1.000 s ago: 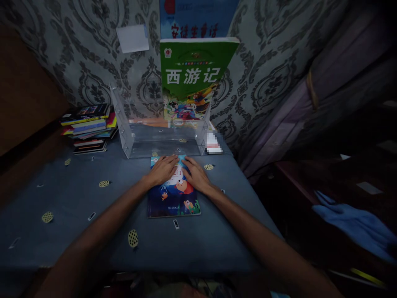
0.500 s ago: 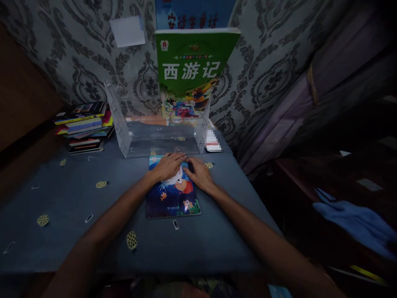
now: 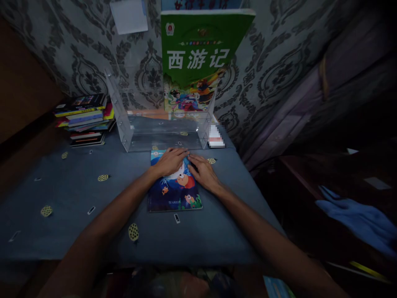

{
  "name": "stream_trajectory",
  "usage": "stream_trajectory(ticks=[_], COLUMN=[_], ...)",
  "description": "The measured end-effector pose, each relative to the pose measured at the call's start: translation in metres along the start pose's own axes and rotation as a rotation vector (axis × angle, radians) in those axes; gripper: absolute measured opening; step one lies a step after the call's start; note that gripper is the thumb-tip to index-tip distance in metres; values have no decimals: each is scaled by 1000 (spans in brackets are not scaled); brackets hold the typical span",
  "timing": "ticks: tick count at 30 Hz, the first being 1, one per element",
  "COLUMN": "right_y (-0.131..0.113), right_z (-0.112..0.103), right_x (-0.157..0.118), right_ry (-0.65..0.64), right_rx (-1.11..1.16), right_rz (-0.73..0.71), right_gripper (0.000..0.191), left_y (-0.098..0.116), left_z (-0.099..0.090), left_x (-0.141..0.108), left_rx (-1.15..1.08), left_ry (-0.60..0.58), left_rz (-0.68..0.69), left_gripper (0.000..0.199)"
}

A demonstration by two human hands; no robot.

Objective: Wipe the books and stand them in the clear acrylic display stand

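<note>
A blue picture book point(image 3: 173, 198) with cartoon fish on its cover lies closed and flat on the table, below a clear stand. Across its upper part rests my left hand point(image 3: 172, 160), palm down with the fingers stretched toward the top right corner. My right hand point(image 3: 204, 170) touches the upper right edge, its fingers reaching in to the left hand's fingertips and its thumb apart. Part of the cover's top is hidden under both hands. Behind them, a green book point(image 3: 195, 62) with white Chinese characters stands upright in the clear acrylic stand point(image 3: 125, 128).
At the back left sits a stack of books point(image 3: 88, 120). A blue book point(image 3: 201, 4) shows above the green one, and a white card point(image 3: 129, 16) is on the patterned wall. A blue cloth point(image 3: 356, 219) lies to the right, beyond the edge of the blue tablecloth point(image 3: 118, 207).
The view has tilted down slightly, so the table and stand appear higher in the picture. Both hands stay on the picture book, with hardly any shift against it.
</note>
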State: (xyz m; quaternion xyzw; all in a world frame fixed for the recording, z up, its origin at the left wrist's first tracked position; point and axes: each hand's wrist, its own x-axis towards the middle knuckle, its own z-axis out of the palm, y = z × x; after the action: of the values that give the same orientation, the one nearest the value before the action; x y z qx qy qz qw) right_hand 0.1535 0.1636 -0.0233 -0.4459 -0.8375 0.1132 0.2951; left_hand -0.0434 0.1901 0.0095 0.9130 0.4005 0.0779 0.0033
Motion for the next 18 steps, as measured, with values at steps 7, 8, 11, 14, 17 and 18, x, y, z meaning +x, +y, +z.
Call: stream_trajectory(ticks=[7, 8, 11, 14, 17, 18], right_y=[-10, -11, -12, -12, -13, -14], right_z=[-7, -7, -6, -6, -7, -8], right_x=[-17, -19, -23, -23, -23, -23], right_ry=[-9, -9, -12, -17, -31, -37], right_rx=[14, 18, 16, -5, -12, -10], right_rz=[-1, -5, -14, -12, -14, -15], right_gripper=[41, 40, 40, 39, 40, 40], left_y=[-1, -1, -1, -1, 1, 2], left_z=[1, 0, -1, -2, -2, -3], left_x=[-4, -4, -3, -2, -2, -2], left_rx=[-43, -51, -69, -76, -69, -66], left_ry=[14, 14, 16, 2, -16, -19], left_rz=[37, 40, 43, 45, 32, 27], left_gripper=[48, 46, 43, 42, 43, 44])
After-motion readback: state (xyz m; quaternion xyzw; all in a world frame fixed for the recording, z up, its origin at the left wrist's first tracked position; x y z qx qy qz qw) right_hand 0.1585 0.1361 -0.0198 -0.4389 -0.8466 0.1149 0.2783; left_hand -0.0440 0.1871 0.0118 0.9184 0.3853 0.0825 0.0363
